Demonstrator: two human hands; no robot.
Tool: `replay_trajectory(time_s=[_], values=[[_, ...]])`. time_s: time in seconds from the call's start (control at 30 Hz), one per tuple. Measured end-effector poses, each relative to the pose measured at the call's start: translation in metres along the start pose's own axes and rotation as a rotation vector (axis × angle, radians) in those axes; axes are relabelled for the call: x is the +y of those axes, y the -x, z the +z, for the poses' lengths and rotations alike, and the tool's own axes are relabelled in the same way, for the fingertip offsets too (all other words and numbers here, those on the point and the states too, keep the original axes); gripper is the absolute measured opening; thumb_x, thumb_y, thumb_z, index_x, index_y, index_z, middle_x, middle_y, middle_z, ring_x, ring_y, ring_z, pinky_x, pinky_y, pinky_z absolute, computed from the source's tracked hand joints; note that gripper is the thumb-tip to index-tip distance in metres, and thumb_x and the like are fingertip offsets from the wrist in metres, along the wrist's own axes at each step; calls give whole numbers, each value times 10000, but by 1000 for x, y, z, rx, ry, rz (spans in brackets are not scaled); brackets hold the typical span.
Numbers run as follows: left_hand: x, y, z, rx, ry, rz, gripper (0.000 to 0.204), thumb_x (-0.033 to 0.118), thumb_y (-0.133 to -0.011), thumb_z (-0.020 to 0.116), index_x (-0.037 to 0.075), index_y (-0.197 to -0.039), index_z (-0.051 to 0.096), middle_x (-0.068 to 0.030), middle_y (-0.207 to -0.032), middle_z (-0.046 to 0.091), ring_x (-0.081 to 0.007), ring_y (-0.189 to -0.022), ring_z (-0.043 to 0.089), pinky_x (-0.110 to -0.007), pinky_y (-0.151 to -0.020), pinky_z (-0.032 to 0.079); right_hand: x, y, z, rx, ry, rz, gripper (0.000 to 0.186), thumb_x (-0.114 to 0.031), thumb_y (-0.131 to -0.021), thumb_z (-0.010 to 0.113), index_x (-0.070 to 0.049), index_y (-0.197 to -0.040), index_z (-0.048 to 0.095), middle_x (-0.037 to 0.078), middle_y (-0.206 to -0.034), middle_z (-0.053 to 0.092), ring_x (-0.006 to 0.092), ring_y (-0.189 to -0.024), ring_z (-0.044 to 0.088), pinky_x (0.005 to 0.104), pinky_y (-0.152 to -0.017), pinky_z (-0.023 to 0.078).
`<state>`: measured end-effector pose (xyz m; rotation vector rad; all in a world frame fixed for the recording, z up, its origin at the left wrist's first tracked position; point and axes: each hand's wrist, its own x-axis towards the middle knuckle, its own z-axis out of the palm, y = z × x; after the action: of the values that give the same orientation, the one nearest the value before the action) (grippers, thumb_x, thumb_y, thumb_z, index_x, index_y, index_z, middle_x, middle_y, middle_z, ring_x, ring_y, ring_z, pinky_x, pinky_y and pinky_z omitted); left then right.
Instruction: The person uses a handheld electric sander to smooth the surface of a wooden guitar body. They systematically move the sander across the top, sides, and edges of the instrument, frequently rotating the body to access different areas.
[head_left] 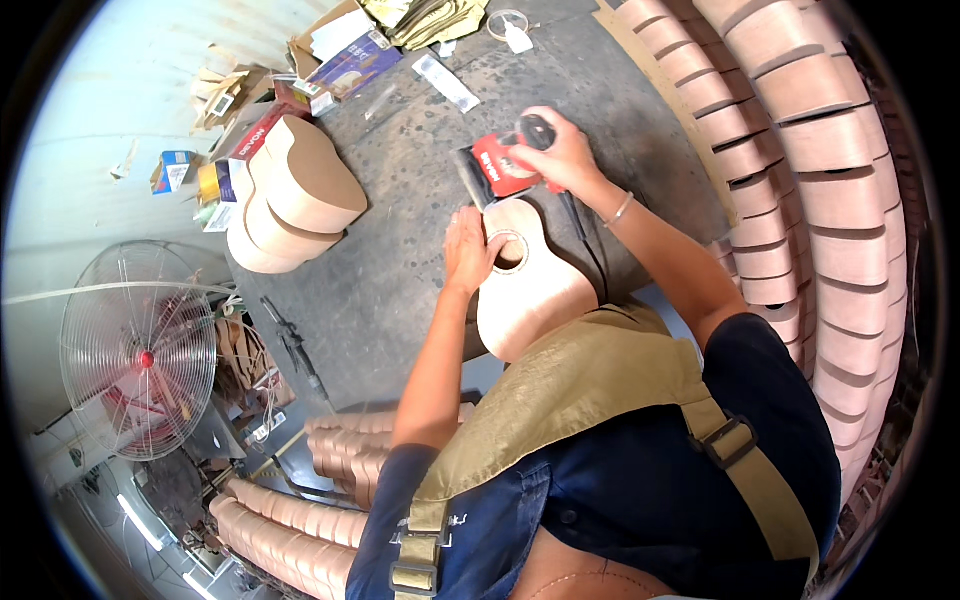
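Observation:
My right hand (560, 155) grips the black-handled red power sander (500, 170) at the far end of a pale wooden small guitar body (530, 305). A black cord trails from the tool down beside the body. My left hand (472, 245) holds the body's upper left side, with a thumb at the round soundhole (512, 260). The body's near end reaches my khaki apron. A stack of unfinished bodies (305, 200) sits to the left on the dark worktable (390, 160).
Cardboard boxes (345, 65), yellow papers and a small white bottle lie along the table's far side. A dark tool (295, 345) lies at its left edge. A caged fan (140, 350) stands left. Long rows of wooden bodies (830, 240) line the right and lower left (280, 520).

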<state>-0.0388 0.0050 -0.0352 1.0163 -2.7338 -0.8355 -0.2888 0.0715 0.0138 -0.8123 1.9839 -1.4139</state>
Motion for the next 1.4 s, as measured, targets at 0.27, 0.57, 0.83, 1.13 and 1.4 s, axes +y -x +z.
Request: replay_trajectory(time_s=[0.27, 0.57, 0.83, 1.13, 1.4], values=[[7, 1, -6, -19, 37, 96, 670, 339, -918, 847, 283, -1542, 611, -95, -1299, 647, -374, -1230, 609, -509, -1057, 501, 42, 111, -15, 515, -460, 254, 431, -135, -951, 806, -77, -1339, 626, 24, -971, 666, 118, -620, 614, 313, -467, 509], [11, 2, -11, -34, 26, 83, 693, 346, -926, 850, 207, -1549, 582, -117, -1322, 656, -401, -1247, 608, -517, -1057, 501, 7, 86, -20, 405, -395, 310, 476, -155, -916, 855, -85, -1337, 644, 27, -978, 706, 120, -660, 644, 303, -491, 511], [1, 2, 1, 23, 29, -20, 751, 282, -891, 897, 29, -1482, 509, -256, -1269, 667, -513, -1186, 625, -572, -1020, 509, -27, 23, 19, 66, 107, -273, 561, -204, -776, 937, -109, -1270, 688, 110, -1119, 772, 243, -1038, 766, 373, -951, 596], [2, 1, 0, 30, 126, -20, 894, 352, -869, 920, 15, -1560, 463, -231, -1436, 667, -472, -1327, 617, -544, -1127, 494, -6, 90, -5, 388, 124, -213, 567, -164, -779, 921, -93, -1268, 644, 103, -1173, 711, 274, -1083, 713, 398, -972, 563], [7, 2, -4, 14, 123, -22, 844, 292, -888, 899, 29, -1563, 468, -194, -1415, 682, -453, -1325, 616, -530, -1131, 490, 0, 120, -11, 436, 30, -52, 564, -239, -813, 930, -102, -1275, 638, 137, -1202, 690, 333, -1133, 692, 429, -989, 548]])
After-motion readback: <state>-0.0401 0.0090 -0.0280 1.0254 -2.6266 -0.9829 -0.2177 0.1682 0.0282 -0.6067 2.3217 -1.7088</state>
